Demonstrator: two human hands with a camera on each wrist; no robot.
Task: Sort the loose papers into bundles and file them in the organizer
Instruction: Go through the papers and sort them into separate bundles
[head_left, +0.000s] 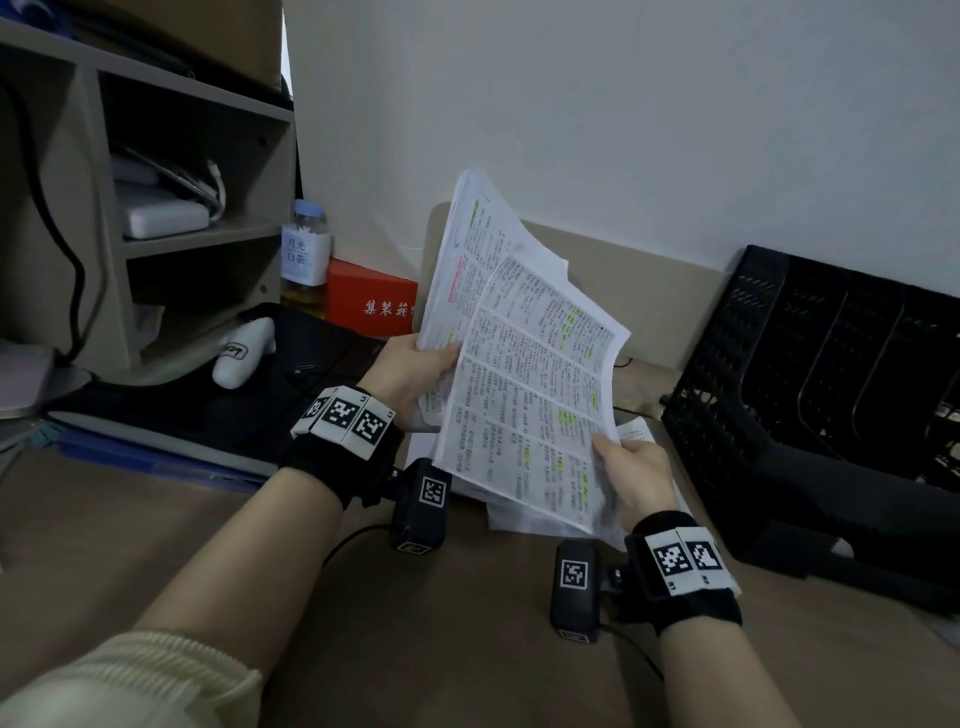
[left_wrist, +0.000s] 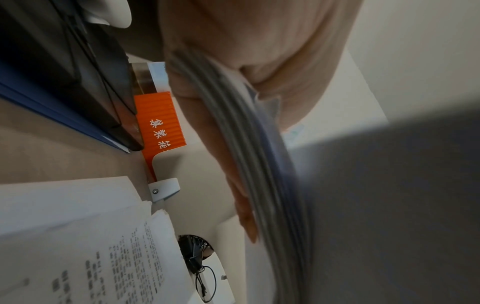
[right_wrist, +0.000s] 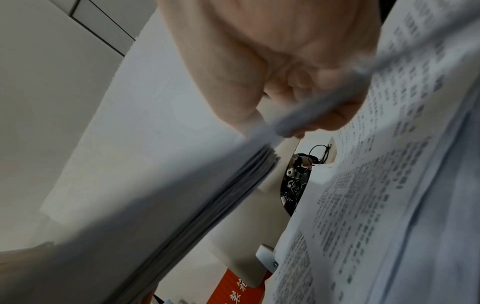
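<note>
A bundle of printed papers (head_left: 524, 364) with green and yellow highlighting is held up over the desk between both hands. My left hand (head_left: 415, 374) grips its left edge, thumb on top; in the left wrist view the fingers lie along the sheet edges (left_wrist: 254, 164). My right hand (head_left: 631, 478) pinches the lower right corner; the right wrist view has the thumb pressed on the paper edge (right_wrist: 298, 121). More loose papers (head_left: 535, 519) lie flat on the desk beneath. A black mesh organizer (head_left: 810, 395) with upright slots stands at the right, against the wall.
A wooden shelf unit (head_left: 171, 218) stands at the left, with a bottle (head_left: 306, 254) and a red box (head_left: 371, 301) beside it. A dark folder stack (head_left: 182, 415) and a white gadget (head_left: 244, 353) lie at the left. Brown desk surface (head_left: 441, 649) shows near me.
</note>
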